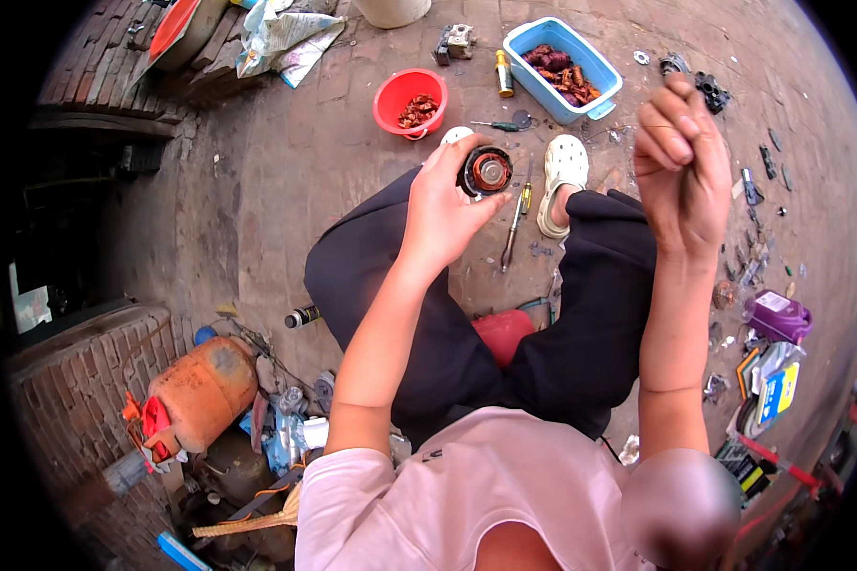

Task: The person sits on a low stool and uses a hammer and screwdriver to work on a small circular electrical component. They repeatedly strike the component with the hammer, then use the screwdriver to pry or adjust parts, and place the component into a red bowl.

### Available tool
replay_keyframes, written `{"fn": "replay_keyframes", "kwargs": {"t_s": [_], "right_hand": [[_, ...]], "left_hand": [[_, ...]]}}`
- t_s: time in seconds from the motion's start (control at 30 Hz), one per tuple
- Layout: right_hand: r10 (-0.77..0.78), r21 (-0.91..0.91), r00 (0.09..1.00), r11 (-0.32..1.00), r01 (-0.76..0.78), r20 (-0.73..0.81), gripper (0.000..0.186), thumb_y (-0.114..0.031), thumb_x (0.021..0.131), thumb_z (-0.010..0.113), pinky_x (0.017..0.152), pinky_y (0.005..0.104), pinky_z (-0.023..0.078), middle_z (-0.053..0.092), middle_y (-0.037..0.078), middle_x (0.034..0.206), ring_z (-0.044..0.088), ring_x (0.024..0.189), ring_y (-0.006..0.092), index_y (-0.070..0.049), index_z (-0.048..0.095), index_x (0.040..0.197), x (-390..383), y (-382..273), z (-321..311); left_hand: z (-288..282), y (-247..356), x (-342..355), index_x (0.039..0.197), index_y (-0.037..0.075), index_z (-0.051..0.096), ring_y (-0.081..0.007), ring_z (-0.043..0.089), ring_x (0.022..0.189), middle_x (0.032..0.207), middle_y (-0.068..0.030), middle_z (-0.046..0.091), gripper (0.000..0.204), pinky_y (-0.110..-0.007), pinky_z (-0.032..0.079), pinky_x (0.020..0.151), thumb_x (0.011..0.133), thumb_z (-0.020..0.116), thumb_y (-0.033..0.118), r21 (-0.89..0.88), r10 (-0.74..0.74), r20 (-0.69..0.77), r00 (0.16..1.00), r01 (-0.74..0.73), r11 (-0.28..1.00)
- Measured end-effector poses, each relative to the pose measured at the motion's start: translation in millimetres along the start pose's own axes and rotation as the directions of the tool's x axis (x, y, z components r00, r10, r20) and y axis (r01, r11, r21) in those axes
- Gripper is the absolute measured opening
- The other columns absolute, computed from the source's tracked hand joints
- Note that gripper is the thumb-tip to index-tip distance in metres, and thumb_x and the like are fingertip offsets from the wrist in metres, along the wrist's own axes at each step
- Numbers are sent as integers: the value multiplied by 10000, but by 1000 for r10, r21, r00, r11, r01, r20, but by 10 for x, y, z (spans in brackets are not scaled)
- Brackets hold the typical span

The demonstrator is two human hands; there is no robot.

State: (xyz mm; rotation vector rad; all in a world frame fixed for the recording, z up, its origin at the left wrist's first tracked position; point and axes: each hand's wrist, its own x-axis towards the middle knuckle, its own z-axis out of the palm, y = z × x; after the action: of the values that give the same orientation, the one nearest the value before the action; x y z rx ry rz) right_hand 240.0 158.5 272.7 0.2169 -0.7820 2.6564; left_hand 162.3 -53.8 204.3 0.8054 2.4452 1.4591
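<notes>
In my left hand (440, 214) I hold a round motor part (486, 171) with a copper-coloured middle; the grip closes on its rim, above my knees. My right hand (684, 162) is raised, its grip pressed on something thin that I cannot tell. I should keep the part level and steady. Below is a brick floor (286, 181) outdoors, with a red bowl (409, 101), a blue box (562, 68) and a screwdriver (516, 221).

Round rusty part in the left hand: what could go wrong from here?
1. The left hand holds the round rusty part by its rim at the fingertips, above the brick floor; a slip could drop it onto the screwdriver or the white sandal.
2. The right hand is raised and curled, away from the part, so it gives no support.
3. Small metal parts are scattered by the right leg; one could easily be lost or stepped on.
</notes>
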Motion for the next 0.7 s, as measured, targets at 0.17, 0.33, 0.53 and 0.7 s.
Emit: {"fn": "replay_keyframes", "kwargs": {"t_s": [0.17,0.33,0.53,0.7], "right_hand": [[-124,135,992,983,122,9,198,-90,996,439,615,190,352,422,-2,813,388,700,73,50,421,1135,11,-138,-171],[-206,181,978,961,208,-28,201,44,913,488,649,182,396,435,11,799,425,709,88,54,430,1105,1,-246,-186],[-244,225,969,943,247,-39,219,84,891,473,661,189,408,440,25,806,441,726,99,72,425,1104,-28,-404,-272],[-91,-743,934,635,-213,-345,142,-11,934,491,576,226,430,538,27,757,554,685,91,33,507,1068,-123,-74,-26]], "left_hand": [[89,-101,102,1185,51,565,-212,602,1029,1084,-90,592,581,-310,459,908,643,772,28,-85,-11,41,999,15,996],[177,-480,5,1192,52,564,-270,606,983,1032,-119,586,573,-339,472,870,654,758,12,118,-104,59,993,97,988],[334,-1072,38,1166,40,565,-353,594,1013,1065,-180,600,588,-401,477,877,628,801,53,166,-190,100,977,172,971],[1116,-2095,-50,1120,-30,565,-324,620,1006,1059,-205,632,618,-365,488,872,582,847,87,167,-368,177,913,341,925]]}}
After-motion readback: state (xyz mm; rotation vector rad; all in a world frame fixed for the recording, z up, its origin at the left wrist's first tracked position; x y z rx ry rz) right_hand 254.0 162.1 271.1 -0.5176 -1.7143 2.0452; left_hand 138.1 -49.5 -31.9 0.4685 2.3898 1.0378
